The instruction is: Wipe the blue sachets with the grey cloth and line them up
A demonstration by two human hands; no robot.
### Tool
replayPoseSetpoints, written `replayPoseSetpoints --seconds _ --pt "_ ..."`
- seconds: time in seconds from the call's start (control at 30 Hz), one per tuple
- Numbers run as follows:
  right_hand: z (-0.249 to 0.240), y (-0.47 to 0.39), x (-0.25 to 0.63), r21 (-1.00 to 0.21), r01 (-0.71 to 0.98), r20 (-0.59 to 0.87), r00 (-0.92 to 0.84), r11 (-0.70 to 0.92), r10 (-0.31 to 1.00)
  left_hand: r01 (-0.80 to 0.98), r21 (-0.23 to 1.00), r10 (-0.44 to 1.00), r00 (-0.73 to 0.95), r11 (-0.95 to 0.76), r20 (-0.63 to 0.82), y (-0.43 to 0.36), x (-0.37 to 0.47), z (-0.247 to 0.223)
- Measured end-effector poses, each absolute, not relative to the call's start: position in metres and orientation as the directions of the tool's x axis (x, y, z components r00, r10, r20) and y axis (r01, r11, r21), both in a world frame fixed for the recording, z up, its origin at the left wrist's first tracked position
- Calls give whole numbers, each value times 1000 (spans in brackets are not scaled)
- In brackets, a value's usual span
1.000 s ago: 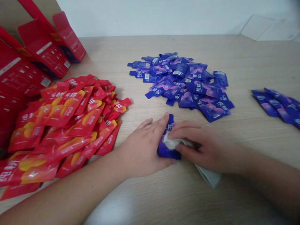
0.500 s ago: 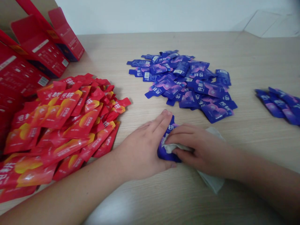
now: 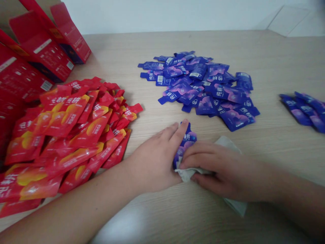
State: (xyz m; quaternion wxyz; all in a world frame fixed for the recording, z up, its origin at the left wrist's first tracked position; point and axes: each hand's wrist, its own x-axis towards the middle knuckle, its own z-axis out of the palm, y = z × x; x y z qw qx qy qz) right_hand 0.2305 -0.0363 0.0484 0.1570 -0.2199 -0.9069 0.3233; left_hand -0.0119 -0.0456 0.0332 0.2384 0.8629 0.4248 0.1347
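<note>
A blue sachet [image 3: 187, 137] with purple print and white characters lies on the table between my hands. My left hand [image 3: 158, 157] grips its left edge, the fingers stretched along its upper side; the thumb is largely hidden. Bunched in the fingers of my right hand [image 3: 218, 166] is a white cloth [image 3: 186, 173], pressed against the sachet's lower part. The cloth's loose ends stick out behind and below that hand. Just beyond my hands is a pile of similar blue sachets [image 3: 200, 83].
Red sachets [image 3: 66, 132] are heaped at the left, beside my left forearm. Open red boxes [image 3: 43, 54] stand behind them at the upper left. A few more blue sachets [image 3: 304, 110] lie at the right edge. The wooden table [image 3: 122, 51] meets a white wall [image 3: 177, 15].
My right hand has moved the cloth down the sachet toward its lower end, uncovering more of the printed upper part. My left thumb has drawn in from the sachet's bottom edge.
</note>
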Motion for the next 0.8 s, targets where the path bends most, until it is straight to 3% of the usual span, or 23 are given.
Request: replayPoseSetpoints --seconds 0.17,0.5,0.63,0.8 --pt "49 -34 224 -616 386 41 -855 687 517 710 496 811 584 -500 -19 -44 -9 36" --pt "19 -2 236 -356 586 257 -688 728 679 696 500 812 582 -516 29 -48 -7 39" --pt "22 -1 240 -381 600 315 -631 703 709 762 475 859 512 -440 -24 -48 -7 38" --pt "40 -21 232 -555 382 243 -775 739 583 761 455 850 527 -463 -17 -48 -6 40"
